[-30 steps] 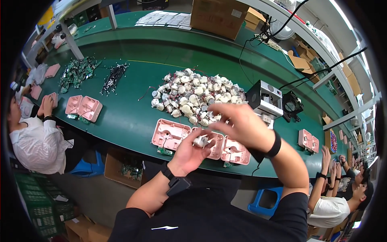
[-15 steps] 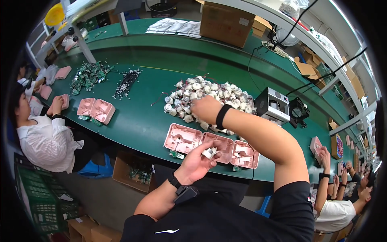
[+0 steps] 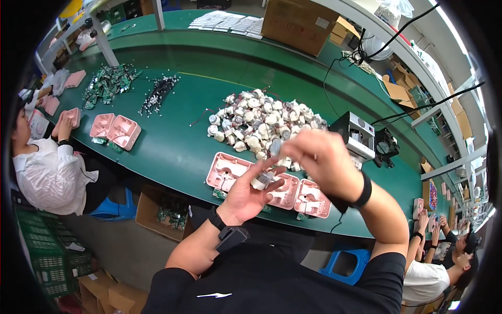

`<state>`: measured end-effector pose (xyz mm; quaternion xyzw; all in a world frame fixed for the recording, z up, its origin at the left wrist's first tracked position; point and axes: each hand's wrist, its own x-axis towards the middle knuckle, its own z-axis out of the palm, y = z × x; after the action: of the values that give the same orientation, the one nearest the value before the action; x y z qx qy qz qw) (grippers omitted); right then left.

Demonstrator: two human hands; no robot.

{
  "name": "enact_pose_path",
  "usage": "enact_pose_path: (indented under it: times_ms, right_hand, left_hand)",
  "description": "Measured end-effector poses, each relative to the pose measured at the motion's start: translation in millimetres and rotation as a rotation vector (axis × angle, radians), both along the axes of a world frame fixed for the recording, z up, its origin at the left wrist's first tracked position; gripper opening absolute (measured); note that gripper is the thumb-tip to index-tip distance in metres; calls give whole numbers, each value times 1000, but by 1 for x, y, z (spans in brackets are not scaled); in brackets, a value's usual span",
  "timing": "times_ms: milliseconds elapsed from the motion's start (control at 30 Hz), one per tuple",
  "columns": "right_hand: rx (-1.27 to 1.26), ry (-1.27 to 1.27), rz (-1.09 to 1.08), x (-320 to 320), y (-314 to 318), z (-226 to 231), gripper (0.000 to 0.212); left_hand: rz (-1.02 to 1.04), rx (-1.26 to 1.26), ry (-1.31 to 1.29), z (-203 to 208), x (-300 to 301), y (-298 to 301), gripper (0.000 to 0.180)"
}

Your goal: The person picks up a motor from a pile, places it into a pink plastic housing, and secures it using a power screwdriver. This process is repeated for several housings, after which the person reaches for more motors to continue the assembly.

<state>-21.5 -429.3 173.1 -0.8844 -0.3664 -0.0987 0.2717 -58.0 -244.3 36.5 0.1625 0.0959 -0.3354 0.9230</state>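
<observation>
Small white round plastic part (image 3: 260, 181) lies in the upturned palm of the left hand (image 3: 250, 192), just above the near edge of the long green work table (image 3: 172, 146). That hand is cupped loosely, fingers half curled and the index finger stretched up toward the other hand; a black watch sits on its wrist. The right hand (image 3: 319, 159) is raised just above it, palm turned away, with thumb and fingertips drawn together on a second small pale part (image 3: 276, 147); how firmly it is pinched cannot be told. A black band circles the right wrist, and the forearm comes in bent from the lower right.

Under both hands three pink moulded plastic trays (image 3: 230, 170) lie side by side along the table edge. Beyond them is one heap of white round parts (image 3: 261, 123), too many to count. One grey box-shaped device (image 3: 354, 135) stands to the right of the heap. Farther left on the table are two more pink trays (image 3: 115, 130), one dark pile of small wired pieces (image 3: 157, 93) and one pile of green circuit boards (image 3: 107, 83). A person in a white top (image 3: 44, 172) sits at the left end.
</observation>
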Motion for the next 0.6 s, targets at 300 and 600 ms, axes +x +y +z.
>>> enact_pose_path:
  times_ms: [300, 600]
  right_hand:
    - [27, 356, -66, -89, -56, -42, 27]
    - [385, 432, -320, -120, -63, -103, 38]
  left_hand:
    - [-274, 125, -66, -16, -29, -21, 35]
    - [-341, 208, -108, -20, -41, -40, 32]
